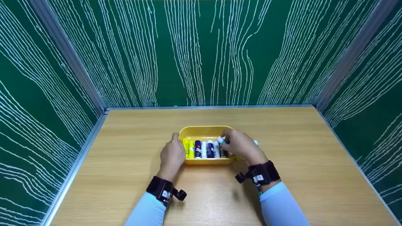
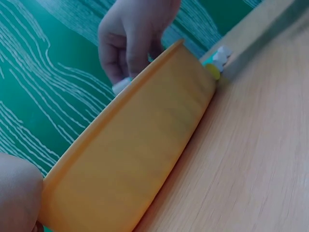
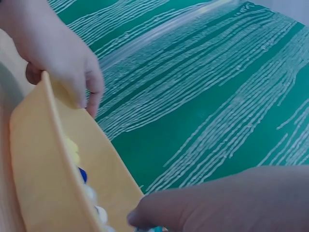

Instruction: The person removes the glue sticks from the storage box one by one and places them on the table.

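A yellow plastic tray (image 1: pixel 207 161) stands on the table with a row of several glue sticks inside, among them a yellow one (image 1: pixel 191 149), a dark blue one (image 1: pixel 198 148) and a white one (image 1: pixel 204 149). My left hand (image 1: pixel 172 153) grips the tray's left end, fingers over the rim in the right wrist view. Over the tray's right end, my right hand (image 1: pixel 242 146) pinches a teal glue stick with a white cap (image 1: pixel 220 139). In the left wrist view that white cap (image 2: pixel 121 86) shows just beyond the tray's rim. The right hand covers the tray's right corner.
Beside the tray's right end lie more sticks, with white (image 2: pixel 222 54) and yellow (image 2: pixel 213 71) ends, mostly hidden behind the right hand in the head view. Green panels (image 1: pixel 210 62) with white wavy lines enclose the wooden table (image 1: pixel 141 125) at back and sides.
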Motion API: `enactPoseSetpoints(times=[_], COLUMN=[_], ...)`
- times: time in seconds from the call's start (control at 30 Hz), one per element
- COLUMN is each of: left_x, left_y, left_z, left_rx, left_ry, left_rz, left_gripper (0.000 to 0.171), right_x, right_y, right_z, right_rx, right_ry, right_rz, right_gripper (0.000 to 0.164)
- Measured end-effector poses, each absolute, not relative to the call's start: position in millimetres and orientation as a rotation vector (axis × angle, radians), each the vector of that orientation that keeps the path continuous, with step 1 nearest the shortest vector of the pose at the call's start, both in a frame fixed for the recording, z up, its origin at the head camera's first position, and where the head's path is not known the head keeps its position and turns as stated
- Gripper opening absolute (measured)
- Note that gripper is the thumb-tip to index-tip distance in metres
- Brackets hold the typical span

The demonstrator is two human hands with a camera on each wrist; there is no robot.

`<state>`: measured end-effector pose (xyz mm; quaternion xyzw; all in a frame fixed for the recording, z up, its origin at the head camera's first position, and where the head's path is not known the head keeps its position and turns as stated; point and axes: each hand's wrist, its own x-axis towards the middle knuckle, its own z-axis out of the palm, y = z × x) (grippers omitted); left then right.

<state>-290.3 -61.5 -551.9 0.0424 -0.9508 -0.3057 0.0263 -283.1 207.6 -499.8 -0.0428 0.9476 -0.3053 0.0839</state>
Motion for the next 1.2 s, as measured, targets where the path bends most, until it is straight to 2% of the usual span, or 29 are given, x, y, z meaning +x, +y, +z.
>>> enactPoseSetpoints(times=[0.53, 1.2], left_x=[-290, -290], left_y=[-63, -62], left_z=[-552, -552], left_rx=[0.124, 0.141], left_ry=[-2.923, -2.934], left_rz=[-0.925, -0.969], left_gripper=[0.043, 0.047], right_x=[-290, -288], right_y=[263, 336], right_z=[-484, -494], right_rx=[-0.072, 0.297], right_ry=[2.825, 2.632], right_rz=[-1.120, -1.100], right_gripper=[0.042, 0.050])
